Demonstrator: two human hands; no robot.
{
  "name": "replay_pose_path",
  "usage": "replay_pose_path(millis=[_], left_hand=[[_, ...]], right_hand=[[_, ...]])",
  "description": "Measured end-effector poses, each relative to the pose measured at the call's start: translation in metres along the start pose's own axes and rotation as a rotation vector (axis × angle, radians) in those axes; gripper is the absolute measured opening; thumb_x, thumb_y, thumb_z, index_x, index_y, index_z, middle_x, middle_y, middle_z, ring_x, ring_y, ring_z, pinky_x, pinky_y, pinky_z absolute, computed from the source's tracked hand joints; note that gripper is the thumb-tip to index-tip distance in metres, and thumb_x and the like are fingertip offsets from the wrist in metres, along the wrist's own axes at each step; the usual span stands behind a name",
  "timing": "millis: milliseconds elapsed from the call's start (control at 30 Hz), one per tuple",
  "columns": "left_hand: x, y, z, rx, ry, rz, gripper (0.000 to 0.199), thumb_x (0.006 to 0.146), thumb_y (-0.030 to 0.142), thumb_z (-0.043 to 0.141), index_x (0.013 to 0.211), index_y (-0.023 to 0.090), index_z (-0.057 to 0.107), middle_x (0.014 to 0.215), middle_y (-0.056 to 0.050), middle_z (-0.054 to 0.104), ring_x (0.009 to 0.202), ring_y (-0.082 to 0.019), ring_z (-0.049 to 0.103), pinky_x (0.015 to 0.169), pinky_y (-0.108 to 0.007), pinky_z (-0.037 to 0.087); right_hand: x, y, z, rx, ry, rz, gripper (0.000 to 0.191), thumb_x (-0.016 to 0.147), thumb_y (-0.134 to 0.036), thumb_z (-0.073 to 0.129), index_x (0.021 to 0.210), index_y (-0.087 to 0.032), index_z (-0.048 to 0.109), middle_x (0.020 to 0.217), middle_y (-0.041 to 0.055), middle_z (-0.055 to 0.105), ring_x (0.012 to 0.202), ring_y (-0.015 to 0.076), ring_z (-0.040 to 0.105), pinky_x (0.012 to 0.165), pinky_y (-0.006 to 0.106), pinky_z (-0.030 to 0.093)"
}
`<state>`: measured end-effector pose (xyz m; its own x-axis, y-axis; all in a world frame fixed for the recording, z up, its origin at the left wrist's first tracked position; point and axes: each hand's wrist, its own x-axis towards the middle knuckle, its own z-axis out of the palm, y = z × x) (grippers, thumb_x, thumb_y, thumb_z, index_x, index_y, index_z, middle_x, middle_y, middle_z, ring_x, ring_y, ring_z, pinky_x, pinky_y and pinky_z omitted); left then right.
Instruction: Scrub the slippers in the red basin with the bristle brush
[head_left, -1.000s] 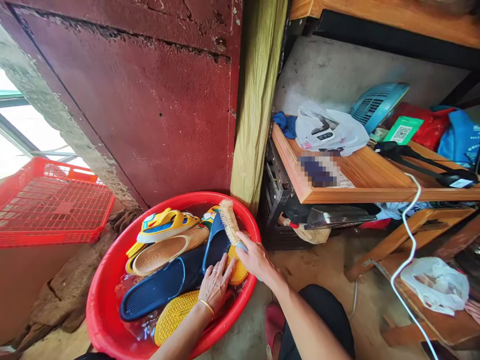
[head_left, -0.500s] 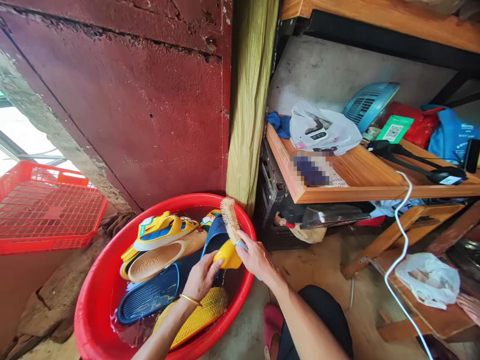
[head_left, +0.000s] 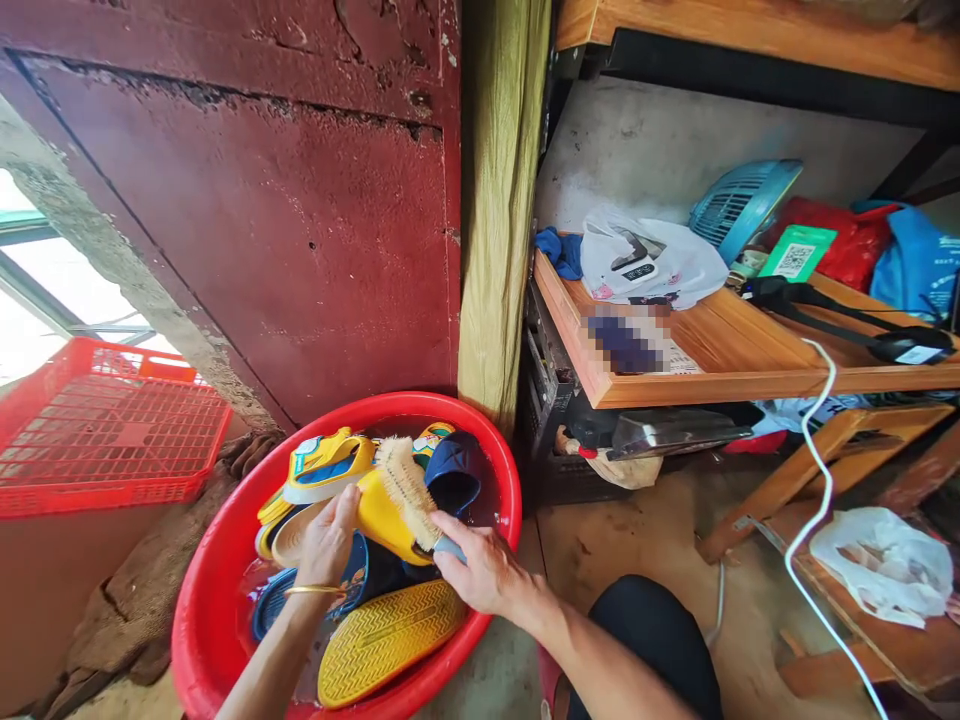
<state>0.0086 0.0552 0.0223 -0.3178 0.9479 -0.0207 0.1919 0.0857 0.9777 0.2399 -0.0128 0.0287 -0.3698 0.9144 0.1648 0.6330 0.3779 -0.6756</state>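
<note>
My left hand (head_left: pixel 330 535) grips one end of a yellow slipper (head_left: pixel 381 515) above a red basin (head_left: pixel 191 600). In my right hand (head_left: pixel 480 565) is the grey-blue handle of a scrub brush (head_left: pixel 405 485), whose pale bristles lie along the yellow slipper. Several shoes sit in the basin's water: a yellow-and-blue sandal (head_left: pixel 326 470), a tan slipper (head_left: pixel 292 537) partly behind my left hand, dark blue slippers (head_left: pixel 454 465), and a yellow slipper with its patterned sole (head_left: pixel 390 640) facing up.
A red plastic crate (head_left: pixel 112 430) stands at the left by a maroon door (head_left: pixel 300 240). Right of the basin is a wooden shelf (head_left: pixel 720 330) holding bags and a blue fan (head_left: pixel 742 205). A white cable (head_left: pixel 825 490) hangs before a wooden chair (head_left: pixel 795 490).
The yellow slipper and brush have moved left, further over the basin. The bristles, held up beyond the slipper before, now lie against it. The left hand has shifted left.
</note>
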Motion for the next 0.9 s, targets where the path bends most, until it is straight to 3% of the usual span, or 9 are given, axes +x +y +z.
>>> replay_pose_path(millis=[100,200,333,533,633,767,900], left_hand=[[-0.008,-0.007,0.015,-0.209,-0.184,-0.114,0.058,0.077,0.069,0.059,0.098,0.017,0.073,0.108,-0.013,0.076,0.108,-0.031,0.066,0.096,-0.044,0.052],[-0.016,-0.015,0.026,-0.287,-0.312,-0.117,0.059,0.067,0.060,0.076,0.107,0.016,0.071,0.107,-0.011,0.075,0.105,-0.030,0.067,0.091,-0.041,0.055],[-0.017,-0.024,0.028,-0.311,-0.270,-0.115,0.065,0.062,0.057,0.081,0.110,0.015,0.067,0.099,-0.009,0.075,0.098,-0.027,0.069,0.085,-0.037,0.056],[-0.005,-0.026,0.024,-0.426,-0.131,-0.245,0.055,0.063,0.051,0.081,0.106,0.019,0.068,0.097,-0.006,0.075,0.093,-0.023,0.071,0.080,-0.034,0.058],[-0.006,-0.023,0.025,-0.412,-0.189,-0.220,0.056,0.065,0.051,0.080,0.110,0.020,0.068,0.103,-0.007,0.075,0.098,-0.024,0.070,0.082,-0.034,0.057],[-0.016,-0.018,0.028,-0.371,-0.333,-0.147,0.059,0.067,0.052,0.080,0.115,0.021,0.067,0.110,-0.007,0.074,0.104,-0.025,0.068,0.087,-0.034,0.056],[-0.023,-0.016,0.029,-0.417,-0.322,-0.137,0.059,0.067,0.052,0.080,0.115,0.021,0.066,0.111,-0.006,0.074,0.105,-0.025,0.068,0.083,-0.033,0.057]], right_hand=[[0.000,0.001,0.012,-0.097,-0.030,0.039,0.055,0.093,-0.023,0.047,0.148,-0.020,0.046,0.117,0.0107,0.074,0.099,0.0246,0.072,0.091,0.034,0.054],[0.003,0.007,0.015,-0.115,-0.047,0.128,0.054,0.094,-0.024,0.044,0.148,-0.019,0.046,0.116,0.0123,0.074,0.102,0.0257,0.071,0.092,0.035,0.054],[-0.003,0.007,0.015,-0.144,-0.073,0.137,0.055,0.094,-0.025,0.043,0.149,-0.021,0.046,0.117,0.0112,0.074,0.104,0.0264,0.071,0.093,0.036,0.053],[-0.026,-0.001,0.009,-0.330,-0.167,0.185,0.056,0.090,-0.019,0.045,0.145,-0.024,0.051,0.098,0.0104,0.077,0.090,0.0273,0.073,0.083,0.036,0.054],[-0.025,-0.001,-0.003,-0.245,-0.184,0.190,0.052,0.091,-0.022,0.045,0.142,-0.027,0.053,0.098,0.0073,0.078,0.089,0.0265,0.074,0.080,0.033,0.054],[-0.011,-0.002,-0.013,-0.080,-0.095,0.143,0.052,0.093,-0.023,0.044,0.144,-0.026,0.051,0.113,0.0061,0.076,0.097,0.0238,0.073,0.083,0.028,0.053],[-0.004,-0.003,-0.012,-0.036,-0.073,0.087,0.053,0.092,-0.022,0.044,0.145,-0.021,0.051,0.123,0.0088,0.072,0.105,0.0243,0.071,0.091,0.030,0.051]])
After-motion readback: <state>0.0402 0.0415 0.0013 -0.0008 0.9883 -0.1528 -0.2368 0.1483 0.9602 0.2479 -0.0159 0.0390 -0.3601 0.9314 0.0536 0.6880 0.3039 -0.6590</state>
